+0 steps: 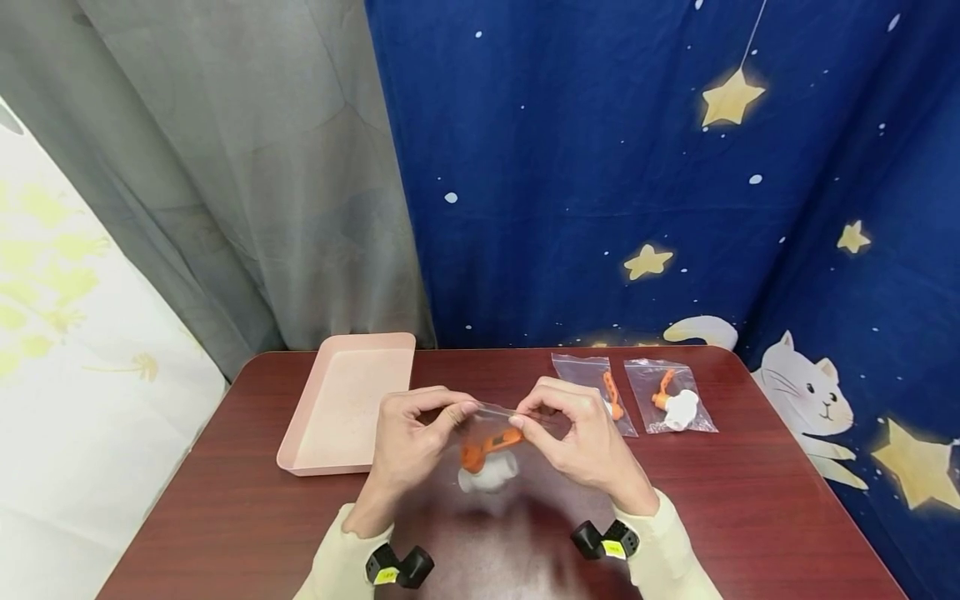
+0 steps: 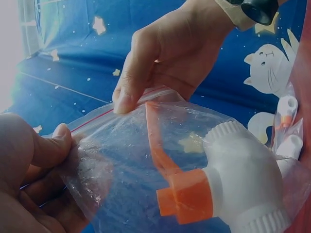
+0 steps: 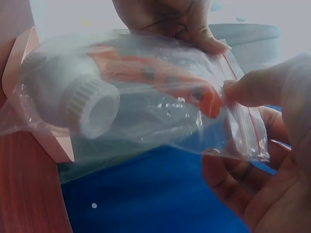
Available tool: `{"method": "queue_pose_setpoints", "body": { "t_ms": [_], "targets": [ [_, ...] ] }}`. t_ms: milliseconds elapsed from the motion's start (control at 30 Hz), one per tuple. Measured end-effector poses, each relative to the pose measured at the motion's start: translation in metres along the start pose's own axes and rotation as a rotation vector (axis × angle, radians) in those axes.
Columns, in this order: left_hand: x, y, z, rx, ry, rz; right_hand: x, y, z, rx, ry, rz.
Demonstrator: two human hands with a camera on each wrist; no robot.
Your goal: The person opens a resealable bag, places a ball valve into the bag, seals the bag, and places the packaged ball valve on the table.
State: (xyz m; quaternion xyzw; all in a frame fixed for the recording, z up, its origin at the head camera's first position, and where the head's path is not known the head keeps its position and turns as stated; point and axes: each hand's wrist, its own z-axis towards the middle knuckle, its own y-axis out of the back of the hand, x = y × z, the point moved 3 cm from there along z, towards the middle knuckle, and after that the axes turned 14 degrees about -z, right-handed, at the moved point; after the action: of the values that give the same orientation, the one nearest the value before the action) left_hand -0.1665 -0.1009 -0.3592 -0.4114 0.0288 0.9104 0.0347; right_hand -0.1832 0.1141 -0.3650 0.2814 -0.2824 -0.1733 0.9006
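Between both hands hangs a clear zip bag (image 2: 126, 145) with a red line along its top strip. Inside it lies a white plastic valve (image 2: 245, 177) with ribbed ends and an orange lever handle (image 2: 192, 194). My left hand (image 1: 411, 437) pinches one top corner of the bag between thumb and fingers. The other end of the zip strip is pinched by my right hand (image 1: 577, 433), thumb against curled fingers. In the right wrist view the orange handle (image 3: 160, 77) points toward the zip strip. Whether the strip is sealed I cannot tell.
A pink tray (image 1: 296, 425) stands at the back left of the dark red table (image 1: 225, 525). Two more bagged valves lie at the back right: one bag (image 1: 581, 367) partly behind my right hand, another bag (image 1: 701, 417) beside it. Curtains hang behind the table.
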Motion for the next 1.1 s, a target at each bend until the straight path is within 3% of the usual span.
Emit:
{"method": "queue_pose_setpoints", "body": {
  "t_ms": [767, 1100],
  "targets": [
    [-0.003, 0.015, 0.004, -0.106, 0.042, 0.005, -0.006, 0.001, -0.001, -0.018, -0.033, -0.041],
    [-0.003, 0.022, 0.005, -0.140, 0.104, -0.020, -0.009, 0.002, -0.001, -0.013, -0.041, -0.028]
  ]
}}
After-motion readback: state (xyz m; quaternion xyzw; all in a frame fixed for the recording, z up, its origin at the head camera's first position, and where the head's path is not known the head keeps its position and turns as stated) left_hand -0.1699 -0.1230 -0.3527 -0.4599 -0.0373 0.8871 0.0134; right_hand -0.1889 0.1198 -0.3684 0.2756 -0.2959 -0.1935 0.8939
